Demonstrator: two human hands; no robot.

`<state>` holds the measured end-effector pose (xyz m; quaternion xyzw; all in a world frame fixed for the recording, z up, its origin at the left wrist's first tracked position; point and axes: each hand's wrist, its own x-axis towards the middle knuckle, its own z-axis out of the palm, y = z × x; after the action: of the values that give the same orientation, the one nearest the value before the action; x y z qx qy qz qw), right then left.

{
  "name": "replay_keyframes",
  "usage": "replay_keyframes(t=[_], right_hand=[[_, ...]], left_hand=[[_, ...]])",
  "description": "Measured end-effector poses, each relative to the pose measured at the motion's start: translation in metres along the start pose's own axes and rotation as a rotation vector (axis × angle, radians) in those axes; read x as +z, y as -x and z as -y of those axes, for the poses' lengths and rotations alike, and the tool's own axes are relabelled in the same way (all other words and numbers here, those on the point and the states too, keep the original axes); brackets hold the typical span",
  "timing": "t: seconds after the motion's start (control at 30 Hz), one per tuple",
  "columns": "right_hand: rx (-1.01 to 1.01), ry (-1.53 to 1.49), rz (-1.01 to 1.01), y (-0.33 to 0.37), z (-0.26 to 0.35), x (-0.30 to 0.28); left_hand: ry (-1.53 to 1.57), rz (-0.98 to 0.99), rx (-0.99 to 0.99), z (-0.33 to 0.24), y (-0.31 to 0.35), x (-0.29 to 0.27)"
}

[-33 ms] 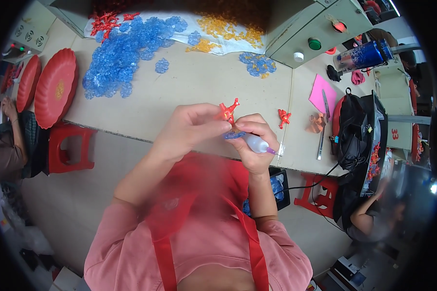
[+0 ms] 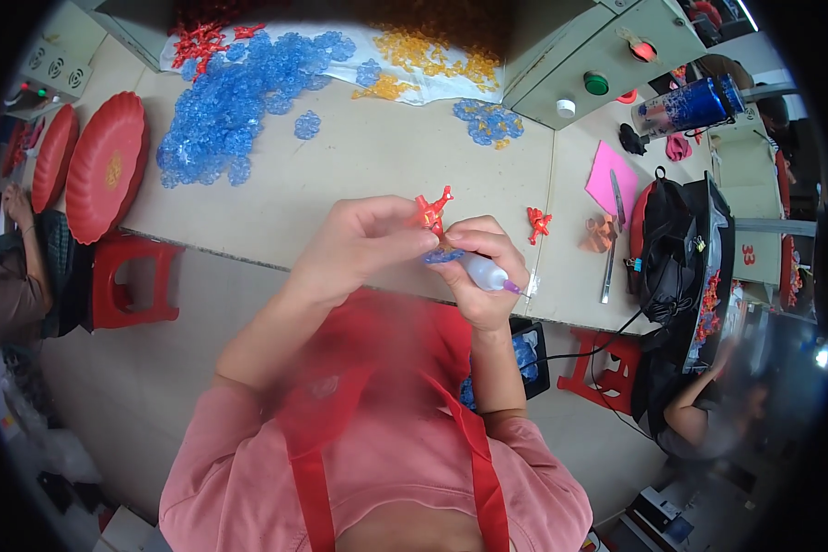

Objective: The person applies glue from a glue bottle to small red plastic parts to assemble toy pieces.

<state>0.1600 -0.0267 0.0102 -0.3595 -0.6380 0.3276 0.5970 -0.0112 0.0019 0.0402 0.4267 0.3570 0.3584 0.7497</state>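
Note:
My left hand (image 2: 366, 241) pinches a small red plastic figure (image 2: 431, 210), its limbs sticking up above the fingers. Just under the figure is a blue translucent flower-shaped piece (image 2: 443, 258), pinched by the fingertips of my right hand (image 2: 488, 276). That same hand also wraps round a small white squeeze bottle (image 2: 484, 272) with a purple needle tip, which points to the lower right, away from the figure. Both hands meet above the table's near edge. Where the figure touches the blue piece is partly hidden by fingers. Another red figure (image 2: 538, 224) lies to the right of my hands.
A big heap of blue pieces (image 2: 216, 115) covers the back left, by red figures (image 2: 198, 46) and yellow bits (image 2: 432, 55). A smaller blue pile (image 2: 489, 122) lies before a control box (image 2: 607, 69). Tweezers (image 2: 608, 262) and a black bag (image 2: 673, 248) are at right; red trays (image 2: 110, 198) at left.

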Motion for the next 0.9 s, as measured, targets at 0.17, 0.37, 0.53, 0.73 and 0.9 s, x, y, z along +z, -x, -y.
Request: replay_keyframes(t=[0.17, 0.37, 0.53, 0.73, 0.9], right_hand=[[-0.031, 0.1, 0.012, -0.004, 0.004, 0.0], [-0.006, 0.181, -0.043, -0.016, 0.013, 0.014], [-0.1, 0.223, -0.02, -0.023, 0.016, 0.023], [-0.185, 0.191, -0.032, -0.021, 0.015, 0.027], [-0.242, 0.177, -0.039, -0.018, 0.013, 0.025]], left_hand=[[0.044, 0.004, 0.006, -0.001, -0.001, -0.002], [0.114, -0.006, 0.019, -0.005, -0.001, -0.013], [0.18, -0.006, 0.055, -0.006, 0.004, -0.019], [0.223, 0.177, 0.191, -0.002, 0.01, -0.026], [0.162, 0.226, 0.25, -0.001, 0.008, -0.027]])
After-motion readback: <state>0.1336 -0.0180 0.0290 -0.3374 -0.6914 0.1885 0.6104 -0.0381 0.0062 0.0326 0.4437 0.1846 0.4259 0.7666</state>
